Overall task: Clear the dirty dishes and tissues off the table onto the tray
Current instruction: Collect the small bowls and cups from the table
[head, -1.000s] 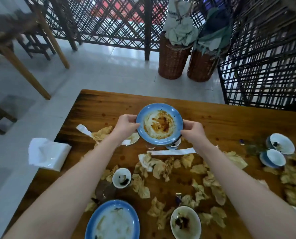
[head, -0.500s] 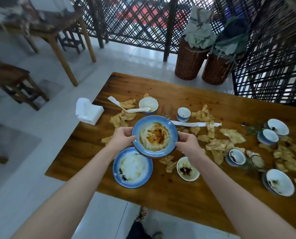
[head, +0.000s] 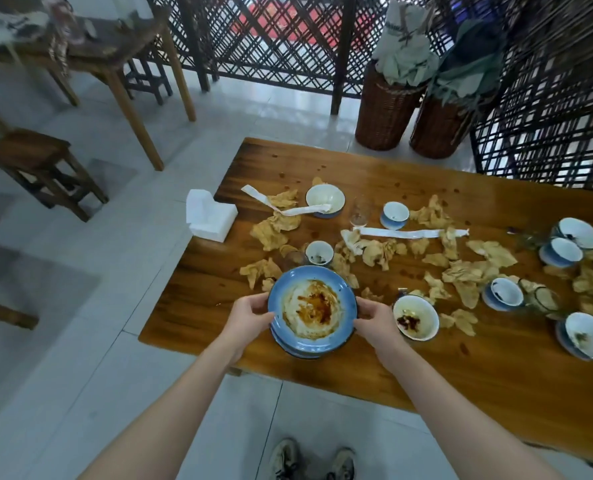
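Near the front-left edge of table, L hand is curled on the left rim of blue plate. Plate is held btwn both hands, over a second blue plate. Its right rim is gripped by R hand, w/ stained white bowl just beside.

I'm seeing bare wood lying open on the table along its near edge and far strip. Crumpled tissues, small bowls and a glass are crowding the middle; the blue plate is blocking the near-left, a napkin pack overhanging the left edge.
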Demonstrator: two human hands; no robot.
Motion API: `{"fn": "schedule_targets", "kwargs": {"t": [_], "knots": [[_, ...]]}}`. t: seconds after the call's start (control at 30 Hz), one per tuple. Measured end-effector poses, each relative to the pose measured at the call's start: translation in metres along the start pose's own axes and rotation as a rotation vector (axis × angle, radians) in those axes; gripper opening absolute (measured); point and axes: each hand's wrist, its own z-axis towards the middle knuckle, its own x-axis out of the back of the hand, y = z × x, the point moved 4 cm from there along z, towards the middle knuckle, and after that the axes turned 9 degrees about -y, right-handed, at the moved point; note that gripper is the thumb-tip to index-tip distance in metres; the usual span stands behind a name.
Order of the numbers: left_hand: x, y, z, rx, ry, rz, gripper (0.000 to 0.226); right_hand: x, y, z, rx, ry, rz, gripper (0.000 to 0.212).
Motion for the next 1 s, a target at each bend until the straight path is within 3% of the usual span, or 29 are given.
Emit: {"fn": "schedule_targets", "kwargs": {"t": [0.3,0.53,0.77,1.0], "knots": [[0.007,-0.015,0.011,0.01,-0.047,-0.035,0.059,-0.017,0.018,-0.003,-0.023,0.093,0.145,0.049],[-0.029,0.014,0.01,-0.036,-0.095,0.006,0.056,0.022,0.02,-0.028,0.005,0.167,0.214,0.048],[-0.118,0.054,0.001,-0.077,-0.194,0.081,0.052,0.104,0.043,-0.075,0.058,0.273,0.283,0.049],[-0.264,0.084,-0.035,-0.172,-0.355,0.108,0.048,0.222,0.091,-0.154,0.144,0.379,0.268,0.048]]}}
